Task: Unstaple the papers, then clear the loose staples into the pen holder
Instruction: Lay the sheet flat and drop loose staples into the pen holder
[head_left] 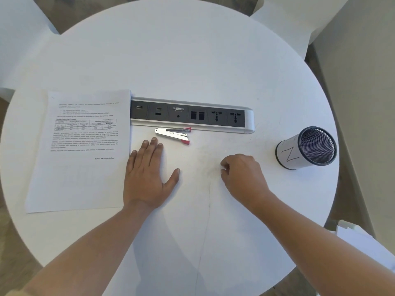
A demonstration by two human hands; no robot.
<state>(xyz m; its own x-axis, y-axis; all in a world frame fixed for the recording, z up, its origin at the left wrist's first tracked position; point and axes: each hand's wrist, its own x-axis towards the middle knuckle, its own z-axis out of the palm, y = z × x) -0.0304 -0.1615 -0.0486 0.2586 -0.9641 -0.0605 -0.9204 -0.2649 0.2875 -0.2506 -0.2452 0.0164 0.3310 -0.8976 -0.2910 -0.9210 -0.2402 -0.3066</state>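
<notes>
With the printed white papers (81, 150) set aside far left on the round white counter (192, 60), clearing seems underway: the left hand (147, 178) lies flat and released, while the right hand (241, 174) pinches its fingertips, perhaps on a staple too small to see, and must next carry right to the black mesh pen holder (307, 147).

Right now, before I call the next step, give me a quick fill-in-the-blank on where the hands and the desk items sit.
1. The left hand lies ____ on the table, palm down, beside the papers.
2. The stapler lies between the left hand and the ____ strip.
3. The pen holder stands to the ____ of the right hand.
4. The right hand's fingers are ____, pinched at the tabletop.

Missing words: flat; socket; right; curled
</notes>
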